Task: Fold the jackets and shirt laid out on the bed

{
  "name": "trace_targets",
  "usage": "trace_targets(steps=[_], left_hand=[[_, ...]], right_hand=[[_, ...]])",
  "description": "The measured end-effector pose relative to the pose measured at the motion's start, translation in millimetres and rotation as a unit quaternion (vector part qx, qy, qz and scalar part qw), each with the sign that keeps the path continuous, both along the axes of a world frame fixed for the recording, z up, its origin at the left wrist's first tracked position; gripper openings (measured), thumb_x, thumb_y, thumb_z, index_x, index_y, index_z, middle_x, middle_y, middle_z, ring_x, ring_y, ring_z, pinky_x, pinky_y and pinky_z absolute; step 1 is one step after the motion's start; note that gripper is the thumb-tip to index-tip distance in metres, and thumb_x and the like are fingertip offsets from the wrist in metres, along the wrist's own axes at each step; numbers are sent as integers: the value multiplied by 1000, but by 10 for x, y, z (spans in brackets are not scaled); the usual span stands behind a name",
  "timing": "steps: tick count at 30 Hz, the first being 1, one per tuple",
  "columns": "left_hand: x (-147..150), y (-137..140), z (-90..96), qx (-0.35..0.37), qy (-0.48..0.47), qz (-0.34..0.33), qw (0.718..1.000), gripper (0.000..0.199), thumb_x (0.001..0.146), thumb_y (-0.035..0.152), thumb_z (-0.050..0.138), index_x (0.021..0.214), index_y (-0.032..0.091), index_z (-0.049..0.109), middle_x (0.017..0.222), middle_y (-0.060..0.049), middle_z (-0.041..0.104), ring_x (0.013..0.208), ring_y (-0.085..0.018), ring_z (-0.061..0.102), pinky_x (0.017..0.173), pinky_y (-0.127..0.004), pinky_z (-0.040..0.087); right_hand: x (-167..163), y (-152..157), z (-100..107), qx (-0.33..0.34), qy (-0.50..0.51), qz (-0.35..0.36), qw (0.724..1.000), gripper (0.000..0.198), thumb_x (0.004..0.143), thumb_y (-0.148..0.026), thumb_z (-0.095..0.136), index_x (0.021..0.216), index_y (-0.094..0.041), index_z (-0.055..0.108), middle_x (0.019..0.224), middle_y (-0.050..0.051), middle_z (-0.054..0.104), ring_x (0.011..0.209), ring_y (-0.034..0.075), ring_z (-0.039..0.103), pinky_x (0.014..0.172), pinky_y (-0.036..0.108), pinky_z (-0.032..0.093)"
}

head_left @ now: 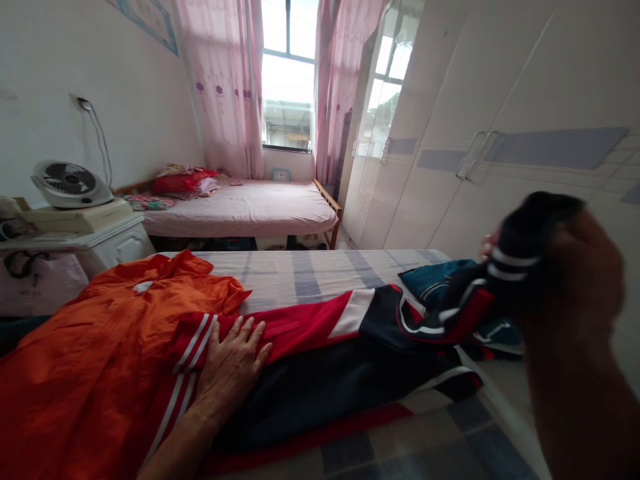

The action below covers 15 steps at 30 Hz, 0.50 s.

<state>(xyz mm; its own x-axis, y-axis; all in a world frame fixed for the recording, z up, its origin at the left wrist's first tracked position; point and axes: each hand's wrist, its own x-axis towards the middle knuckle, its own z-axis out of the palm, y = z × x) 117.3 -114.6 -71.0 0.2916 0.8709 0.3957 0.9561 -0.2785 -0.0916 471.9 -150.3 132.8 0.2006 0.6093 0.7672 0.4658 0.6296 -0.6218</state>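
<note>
A red, white and navy track jacket (320,380) lies spread across the bed, its red striped edge toward the left. My left hand (233,360) rests flat on the red part beside the white stripes, fingers stretched out. At the right, my right hand (585,267) is closed around a dark end of the jacket with white stripes and holds it raised above the bed; this hand is blurred. An orange garment (115,340) spreads to the left and touches the jacket's red edge. Behind the raised part lies a teal garment (435,277), partly covered.
Under the clothes is a checked bedsheet (310,270). A second bed (255,210) with a pink sheet stands below the window. White wardrobes (445,120) line the right side. A fan (73,183) sits on a white cabinet (120,243) at left, with a bag (43,283) in front.
</note>
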Motion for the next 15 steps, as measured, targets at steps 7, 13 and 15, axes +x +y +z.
trace_targets(steps=[7,13,15], left_hand=[[45,-70,229,-33,-266,-40,963,49,91,44,33,120,15,59,131,-13,56,123,-26,50,103,-46,39],[133,-262,359,-160,-375,-12,913,52,86,53,40,122,19,54,125,-9,60,119,-24,53,103,-42,40],[178,-301,329,-179,-320,-17,930,54,80,51,52,123,19,53,124,-9,59,117,-27,54,100,-43,43]], right_hand=[[-562,348,-314,-154,-257,173,938,26,92,-34,43,110,-22,59,107,3,64,98,16,58,88,30,44],[108,863,-1093,-255,-401,64,878,27,85,-22,47,106,-19,64,108,8,66,102,21,59,92,32,42],[310,929,-1368,-275,-431,45,858,31,81,-14,48,105,-20,66,108,8,67,104,21,58,93,32,41]])
